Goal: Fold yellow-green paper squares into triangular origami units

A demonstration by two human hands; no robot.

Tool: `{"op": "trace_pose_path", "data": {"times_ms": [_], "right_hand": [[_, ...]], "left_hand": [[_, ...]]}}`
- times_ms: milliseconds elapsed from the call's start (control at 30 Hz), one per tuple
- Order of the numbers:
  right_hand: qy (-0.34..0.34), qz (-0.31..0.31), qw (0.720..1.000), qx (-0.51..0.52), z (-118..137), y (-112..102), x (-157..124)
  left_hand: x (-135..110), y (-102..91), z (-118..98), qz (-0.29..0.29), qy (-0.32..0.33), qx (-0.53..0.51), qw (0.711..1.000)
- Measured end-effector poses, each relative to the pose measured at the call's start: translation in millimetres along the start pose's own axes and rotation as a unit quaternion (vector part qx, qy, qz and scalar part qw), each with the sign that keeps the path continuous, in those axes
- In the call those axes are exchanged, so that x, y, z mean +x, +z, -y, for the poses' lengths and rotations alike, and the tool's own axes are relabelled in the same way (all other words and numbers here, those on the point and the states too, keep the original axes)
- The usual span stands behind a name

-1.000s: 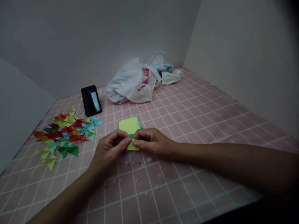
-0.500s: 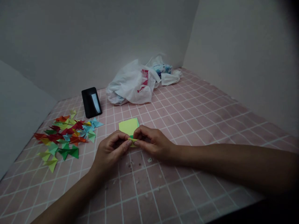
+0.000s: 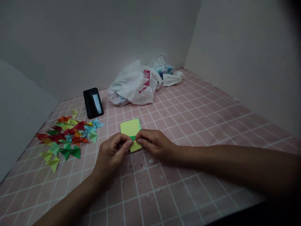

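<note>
Between both hands is a small piece of yellow paper, partly covered by the fingers. My left hand pinches its left side between thumb and forefinger. On the other side, my right hand grips its right edge with closed fingertips. Just beyond the fingers lies a stack of square paper, yellow on top, with green showing at its near edge. A pile of small folded paper shapes in red, orange, yellow, green and blue spreads over the cloth to the left of my left hand.
A black phone-like device with a bright reflection lies behind the folded shapes. Crumpled white plastic bags sit by the back wall. Small scraps dot the pink checked tablecloth in front of the hands.
The yellow paper has tipped, so more of its flat face now shows between the fingers. Both hands stay in nearly the same place, and the view has shifted slightly.
</note>
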State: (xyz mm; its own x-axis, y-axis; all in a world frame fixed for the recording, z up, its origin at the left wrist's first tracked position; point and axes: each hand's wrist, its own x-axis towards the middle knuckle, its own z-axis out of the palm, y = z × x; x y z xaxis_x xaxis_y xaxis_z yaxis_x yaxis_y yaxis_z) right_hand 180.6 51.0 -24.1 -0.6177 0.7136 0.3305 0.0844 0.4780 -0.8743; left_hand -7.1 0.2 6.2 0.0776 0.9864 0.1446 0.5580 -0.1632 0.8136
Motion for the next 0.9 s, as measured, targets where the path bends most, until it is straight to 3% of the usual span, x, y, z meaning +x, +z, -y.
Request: {"op": "trace_pose_path", "data": {"times_ms": [167,233,333,433,633,900], "right_hand": [[0.047,0.001,0.999,0.010,1.3,-1.2,1.3],[0.038,0.000,0.999,-0.007,0.3,-0.5,1.0],[0.005,0.005,1.000,-0.028,-1.2,1.1,0.3],[-0.001,0.007,1.000,-0.024,-0.7,1.7,0.2],[0.026,0.018,0.999,0.018,1.3,-0.3,-0.3],[0.046,0.007,0.999,0.025,1.4,-2.6,0.5]], "left_hand": [[2.1,0.7,5.1,0.011,-0.082,-0.105,0.991],[3.5,0.5,6.5,0.011,-0.043,-0.072,0.996],[4.5,-0.3,6.3,0.011,0.069,0.021,0.997],[3.9,-1.3,5.0,0.024,0.099,0.054,0.993],[4.2,-0.7,4.4,0.071,0.051,0.032,0.996],[4.3,0.1,4.3,0.085,-0.033,-0.036,0.995]]}}
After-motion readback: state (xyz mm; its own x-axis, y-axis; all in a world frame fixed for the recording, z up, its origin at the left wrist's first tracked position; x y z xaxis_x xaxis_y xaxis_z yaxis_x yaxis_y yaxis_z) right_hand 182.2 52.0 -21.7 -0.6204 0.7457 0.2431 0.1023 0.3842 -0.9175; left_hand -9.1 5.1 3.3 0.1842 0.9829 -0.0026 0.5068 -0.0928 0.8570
